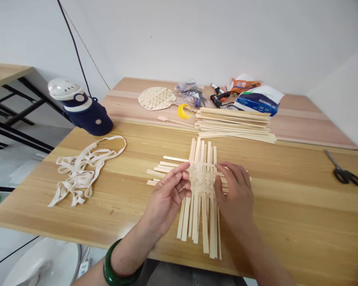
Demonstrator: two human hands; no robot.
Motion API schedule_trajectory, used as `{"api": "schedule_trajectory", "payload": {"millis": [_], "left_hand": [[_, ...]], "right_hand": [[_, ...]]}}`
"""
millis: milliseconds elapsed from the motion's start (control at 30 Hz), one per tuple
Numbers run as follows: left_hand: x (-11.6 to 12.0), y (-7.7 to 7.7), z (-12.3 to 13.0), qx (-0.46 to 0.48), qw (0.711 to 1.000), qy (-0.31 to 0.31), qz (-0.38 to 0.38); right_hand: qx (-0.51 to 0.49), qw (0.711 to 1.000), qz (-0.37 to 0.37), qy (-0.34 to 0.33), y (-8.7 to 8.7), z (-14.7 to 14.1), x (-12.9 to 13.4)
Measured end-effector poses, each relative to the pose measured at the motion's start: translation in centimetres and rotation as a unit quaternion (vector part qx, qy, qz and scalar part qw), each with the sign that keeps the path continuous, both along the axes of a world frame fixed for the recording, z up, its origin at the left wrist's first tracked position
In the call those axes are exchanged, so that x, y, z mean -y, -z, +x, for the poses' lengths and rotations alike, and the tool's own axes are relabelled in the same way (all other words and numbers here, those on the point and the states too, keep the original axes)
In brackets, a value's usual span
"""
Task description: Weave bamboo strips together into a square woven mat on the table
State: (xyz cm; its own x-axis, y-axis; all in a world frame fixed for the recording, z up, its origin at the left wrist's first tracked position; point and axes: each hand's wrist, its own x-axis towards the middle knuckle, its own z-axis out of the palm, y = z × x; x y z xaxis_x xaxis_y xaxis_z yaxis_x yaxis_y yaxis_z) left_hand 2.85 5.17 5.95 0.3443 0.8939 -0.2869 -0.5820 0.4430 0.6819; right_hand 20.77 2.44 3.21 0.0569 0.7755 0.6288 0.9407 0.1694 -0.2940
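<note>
A blue-covered flask [91,115] stands at the table's far left edge, with a loose heap of cream tape [88,167] nearer, both seemingly set aside to leave working room. At the far side lies a round woven fan [156,98], perhaps as a pattern. At near centre, a person's left hand [174,186] hovers at the left side of a lattice of pale strips [208,182], thumb and forefinger close together; whether they pinch a strip is unclear. The lattice lies flat between the hands, which likely lets both sides be reached. Just beyond it, a bundle of loose strips [234,124] sits, probably for easy reach. The right hand [234,188], thumb and forefinger parted, curves over the lattice's right side. Scissors [343,174] rest well apart at far right.
</note>
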Motion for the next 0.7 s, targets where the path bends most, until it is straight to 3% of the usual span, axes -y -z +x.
{"api": "schedule_trajectory", "payload": {"millis": [67, 100, 167, 267, 367, 467, 700], "left_hand": [[-1.0, 0.8, -0.4, -0.152, 0.983, -0.001, 0.108], [-1.6, 1.3, -0.6, -0.249, 0.951, 0.003, 0.184], [-2.8, 2.4, -0.7, -0.43, 0.832, 0.014, 0.349], [-4.3, 3.9, -0.4, -0.565, 0.652, 0.047, 0.503], [-4.8, 5.0, 0.3, -0.62, 0.55, 0.08, 0.554], [-4.7, 5.5, 1.0, -0.643, 0.513, 0.092, 0.561], [-4.6, 5.7, 1.3, -0.652, 0.512, 0.083, 0.553]], "right_hand": [[0.005, 0.999, -0.032, 0.023, 1.2, 1.0, -0.7], [0.009, 0.999, -0.043, 0.03, 1.7, 1.3, -1.0], [0.021, 0.998, -0.057, 0.026, 2.7, 1.5, -1.5], [0.051, 0.996, -0.066, 0.014, 3.6, 1.1, -2.1], [0.082, 0.993, -0.081, 0.023, 3.8, 0.5, -2.4], [0.106, 0.989, -0.096, 0.03, 3.6, 0.2, -2.4], [0.089, 0.988, -0.117, 0.049, 3.7, 0.0, -2.5]]}}
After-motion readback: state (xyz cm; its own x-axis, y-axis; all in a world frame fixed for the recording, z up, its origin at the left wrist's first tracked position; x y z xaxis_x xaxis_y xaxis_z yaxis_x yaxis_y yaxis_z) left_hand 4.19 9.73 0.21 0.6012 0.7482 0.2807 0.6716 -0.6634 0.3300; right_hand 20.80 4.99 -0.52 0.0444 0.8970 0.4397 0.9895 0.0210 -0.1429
